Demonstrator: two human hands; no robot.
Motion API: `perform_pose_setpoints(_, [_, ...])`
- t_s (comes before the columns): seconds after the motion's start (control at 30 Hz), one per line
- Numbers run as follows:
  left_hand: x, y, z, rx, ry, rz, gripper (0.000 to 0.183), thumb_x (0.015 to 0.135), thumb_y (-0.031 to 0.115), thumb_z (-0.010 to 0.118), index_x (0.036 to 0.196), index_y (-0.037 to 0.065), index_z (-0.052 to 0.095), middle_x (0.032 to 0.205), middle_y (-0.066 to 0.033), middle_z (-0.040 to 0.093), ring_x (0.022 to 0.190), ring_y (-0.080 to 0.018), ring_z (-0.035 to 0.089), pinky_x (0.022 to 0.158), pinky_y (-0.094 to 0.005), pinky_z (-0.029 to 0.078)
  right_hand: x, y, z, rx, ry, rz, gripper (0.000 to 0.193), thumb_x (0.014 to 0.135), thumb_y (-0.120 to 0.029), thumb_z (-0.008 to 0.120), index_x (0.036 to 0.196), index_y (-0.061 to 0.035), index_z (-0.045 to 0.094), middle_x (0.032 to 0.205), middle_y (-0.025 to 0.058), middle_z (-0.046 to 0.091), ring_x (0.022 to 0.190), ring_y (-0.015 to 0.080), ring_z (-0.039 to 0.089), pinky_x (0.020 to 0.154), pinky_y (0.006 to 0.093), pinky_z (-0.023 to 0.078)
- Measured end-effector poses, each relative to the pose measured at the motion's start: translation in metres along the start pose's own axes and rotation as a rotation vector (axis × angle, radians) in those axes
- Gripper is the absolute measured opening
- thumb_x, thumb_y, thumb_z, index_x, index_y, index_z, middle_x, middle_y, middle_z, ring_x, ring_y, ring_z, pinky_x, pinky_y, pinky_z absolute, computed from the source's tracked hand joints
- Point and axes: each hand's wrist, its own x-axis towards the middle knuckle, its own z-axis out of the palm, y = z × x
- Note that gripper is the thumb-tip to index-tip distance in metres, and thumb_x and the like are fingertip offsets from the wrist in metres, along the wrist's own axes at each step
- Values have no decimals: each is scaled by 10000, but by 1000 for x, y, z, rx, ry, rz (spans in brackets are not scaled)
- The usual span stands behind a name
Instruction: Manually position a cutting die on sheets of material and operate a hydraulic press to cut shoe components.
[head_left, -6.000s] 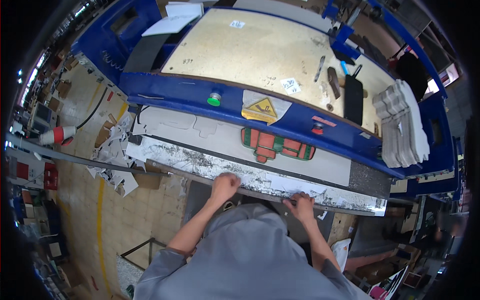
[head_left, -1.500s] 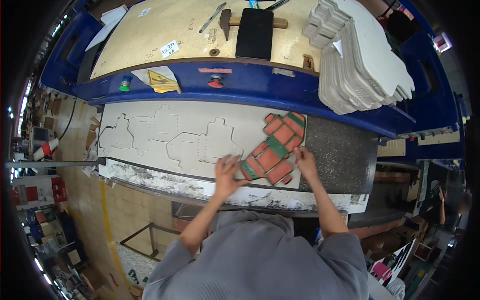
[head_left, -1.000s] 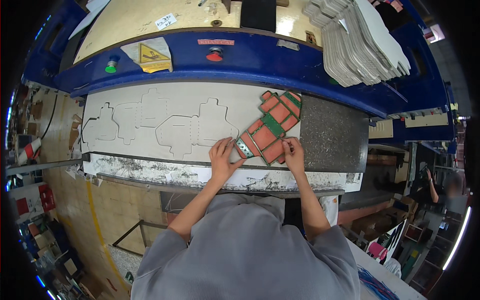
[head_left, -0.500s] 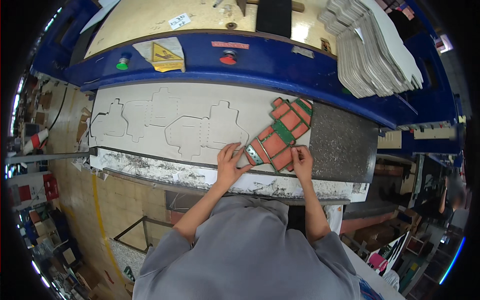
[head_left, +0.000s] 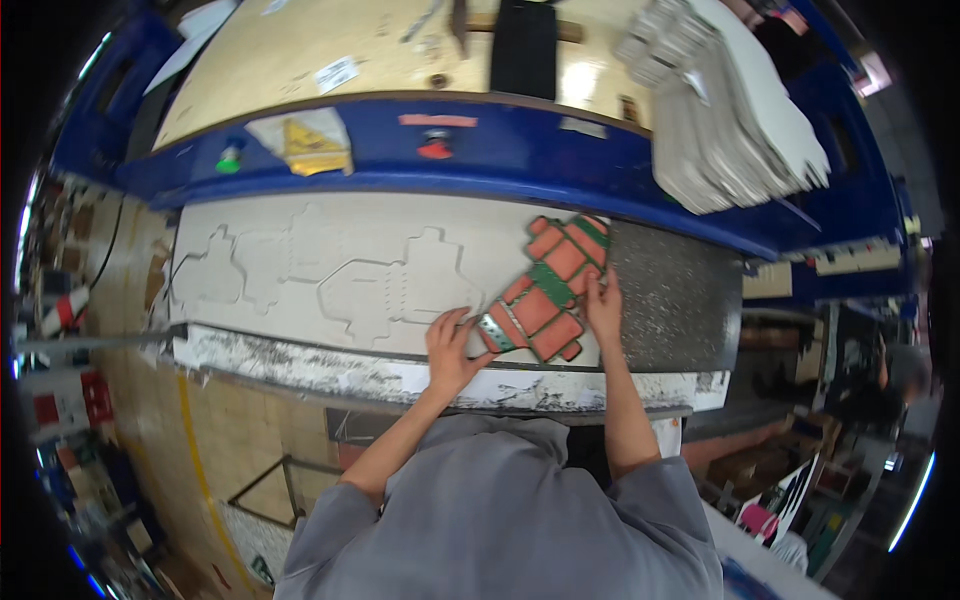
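A cutting die, padded with orange-red blocks and green strips, lies aslant on the right part of a pale board sheet. My left hand grips its lower left corner, thumb on the near side and fingers on the far side. My right hand holds the die's right edge, with the fingertips against its side. Left of the die, the sheet bears several cut outlines of folding box shapes with dotted crease lines. The die's underside is hidden.
Beneath the sheet is a dark speckled bed. Beyond it runs a blue machine beam with a green button and a red button. A stack of pale cut board overhangs the beam at the right.
My right hand has slid up the die's right edge from its near end. The die has turned slightly more upright. The whole view has shifted a little.
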Motion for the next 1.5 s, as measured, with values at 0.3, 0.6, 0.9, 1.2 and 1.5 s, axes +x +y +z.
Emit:
perform_pose_setpoints(0.3, [3,0,4,40,-40,72,733,551,289,900,1162,14,605,1265,-96,553,1219,-308,454,1022,-435,345,2,-13,5,126,56,58,482,985,-202,511,1445,-106,407,568,23,542,404,89,472,360,267,377])
perform_pose_setpoints(0.6, [3,5,10,51,-14,92,695,593,287,875,1176,25,604,1237,-85,566,1197,-306,473,1002,-436,356,2,-15,5,133,156,102,475,941,-185,509,1408,-104,481,563,18,552,411,78,488,363,265,386])
perform_pose_setpoints(0.9, [-2,2,12,37,6,66,704,584,244,889,1187,21,601,1275,-98,554,1192,-318,470,1006,-435,382,4,-9,10,121,167,70,461,945,-207,516,1397,-119,500,548,26,559,410,93,500,377,277,405])
perform_pose_setpoints(1.2, [-2,5,15,47,-22,48,702,580,227,896,1175,3,598,1273,-106,544,1202,-316,452,1016,-426,373,2,-8,6,-52,206,-12,462,935,-250,518,1374,-105,518,611,112,637,509,188,636,518,345,506])
perform_pose_setpoints(1.5, [-2,10,16,42,-57,14,699,571,183,900,1159,-27,588,1264,-131,529,1192,-328,447,1018,-425,371,4,-5,9,-134,307,-43,479,899,-272,523,1329,-61,545,711,240,634,689,409,654,656,482,514])
